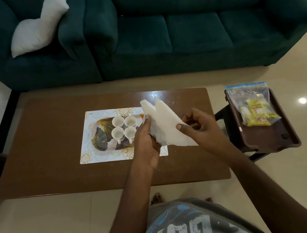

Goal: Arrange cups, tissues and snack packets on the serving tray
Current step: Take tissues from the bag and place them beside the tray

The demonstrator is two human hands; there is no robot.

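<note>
Teal sofa (175, 32) spanning the upper frame. Brown table (53, 152) lying at centre, its left half showing bare wood. Dark stool (268, 134) standing just beside the table's right edge. Placemat (95, 158) lying under the tray (100, 139). Zip bag (250, 101) of snack packets resting on the stool. Left hand (147, 145) and right hand (198, 125) gripping folded tissues (166, 122) over the tray's right end, hiding that edge. Four cups (118, 121) sitting clustered on the tray.
</note>
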